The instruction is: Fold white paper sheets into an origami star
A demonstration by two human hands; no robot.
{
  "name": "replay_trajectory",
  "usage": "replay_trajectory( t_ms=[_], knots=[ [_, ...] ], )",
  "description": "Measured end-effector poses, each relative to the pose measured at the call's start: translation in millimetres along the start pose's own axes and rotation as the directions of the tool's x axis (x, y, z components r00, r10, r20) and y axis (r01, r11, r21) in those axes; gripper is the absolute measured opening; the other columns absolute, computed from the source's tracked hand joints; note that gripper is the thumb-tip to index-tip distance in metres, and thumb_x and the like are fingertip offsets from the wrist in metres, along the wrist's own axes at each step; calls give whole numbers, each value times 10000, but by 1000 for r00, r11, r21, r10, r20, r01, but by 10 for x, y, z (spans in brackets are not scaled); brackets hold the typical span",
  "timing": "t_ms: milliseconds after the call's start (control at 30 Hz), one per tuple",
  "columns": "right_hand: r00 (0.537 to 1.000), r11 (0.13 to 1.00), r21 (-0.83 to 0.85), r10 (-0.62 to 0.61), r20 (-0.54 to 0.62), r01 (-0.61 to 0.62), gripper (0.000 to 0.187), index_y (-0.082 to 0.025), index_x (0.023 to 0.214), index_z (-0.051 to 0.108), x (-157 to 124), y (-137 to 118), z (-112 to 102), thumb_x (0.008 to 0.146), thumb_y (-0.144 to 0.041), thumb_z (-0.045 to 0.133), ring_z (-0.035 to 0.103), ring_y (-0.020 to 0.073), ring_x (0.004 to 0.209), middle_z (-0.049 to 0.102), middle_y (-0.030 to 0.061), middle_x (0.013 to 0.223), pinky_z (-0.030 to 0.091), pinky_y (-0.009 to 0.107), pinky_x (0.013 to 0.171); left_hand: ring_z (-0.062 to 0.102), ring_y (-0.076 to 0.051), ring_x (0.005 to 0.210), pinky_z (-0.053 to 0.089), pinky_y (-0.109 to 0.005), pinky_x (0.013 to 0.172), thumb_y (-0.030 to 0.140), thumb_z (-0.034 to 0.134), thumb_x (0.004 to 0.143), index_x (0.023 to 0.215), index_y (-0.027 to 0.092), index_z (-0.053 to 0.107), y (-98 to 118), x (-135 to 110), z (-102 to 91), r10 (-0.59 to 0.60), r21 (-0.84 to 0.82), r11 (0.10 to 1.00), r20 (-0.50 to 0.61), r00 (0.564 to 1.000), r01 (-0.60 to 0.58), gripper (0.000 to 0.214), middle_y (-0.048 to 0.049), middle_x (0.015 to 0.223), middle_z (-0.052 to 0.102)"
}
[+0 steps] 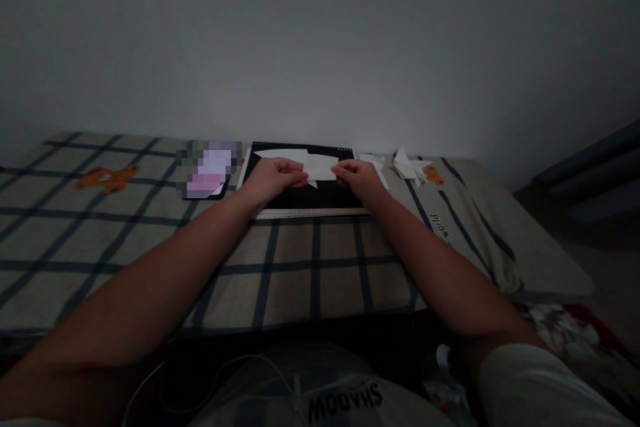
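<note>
A small white sheet of paper (321, 166) is stretched between my two hands over a black pad (300, 199). My left hand (280, 177) pinches its left edge, fingers closed. On the other side, the thumb and fingers of my right hand (357, 177) grip the right edge. Another white paper piece (283, 154) lies on the pad behind my left hand, partly covered. Folded white paper (409, 165) sits on the cloth to the right, beyond my right hand.
A phone with a lit, blurred screen (210, 170) lies left of the pad. The checked cloth (295, 247) covers the surface, with orange bear prints on it. A grey wall (310, 47) rises directly behind. A white cable (250, 357) and a clear bottle (447, 380) are below the front edge.
</note>
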State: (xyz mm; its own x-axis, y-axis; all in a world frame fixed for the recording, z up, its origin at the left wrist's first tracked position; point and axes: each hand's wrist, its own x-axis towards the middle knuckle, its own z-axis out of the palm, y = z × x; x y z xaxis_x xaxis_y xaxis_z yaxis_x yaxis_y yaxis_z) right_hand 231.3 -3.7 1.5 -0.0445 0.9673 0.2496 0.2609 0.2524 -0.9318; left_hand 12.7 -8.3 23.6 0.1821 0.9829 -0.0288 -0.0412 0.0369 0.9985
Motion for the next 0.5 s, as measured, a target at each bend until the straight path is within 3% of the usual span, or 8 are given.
replay_trajectory(
  t_ms=[167,367,500],
  knots=[
    [1000,1000,17,10,1,-10,263,-180,788,701,-7,-26,4,741,-439,704,527,118,556,614,-15,596,418,277,576,694,-134,679,579,-321,837,133,824,657,771,136,692,11,-10,-8,5,29,1000,1,1000,-5,174,-25,699,724],
    [998,998,25,53,20,-54,250,-181,775,702,-33,-66,6,714,-423,717,537,125,560,624,-11,601,431,280,572,662,-131,657,571,-293,756,317,784,723,761,133,720,48,-40,-22,76,120,990,-17,997,-73,198,-42,717,718],
    [997,996,40,79,23,-80,276,-179,803,716,-35,-67,14,694,-432,732,546,124,576,635,-9,614,438,280,576,631,-121,623,550,-273,711,297,765,732,736,141,707,52,-26,-30,108,203,974,-28,994,-100,166,-33,680,696]
  ],
)
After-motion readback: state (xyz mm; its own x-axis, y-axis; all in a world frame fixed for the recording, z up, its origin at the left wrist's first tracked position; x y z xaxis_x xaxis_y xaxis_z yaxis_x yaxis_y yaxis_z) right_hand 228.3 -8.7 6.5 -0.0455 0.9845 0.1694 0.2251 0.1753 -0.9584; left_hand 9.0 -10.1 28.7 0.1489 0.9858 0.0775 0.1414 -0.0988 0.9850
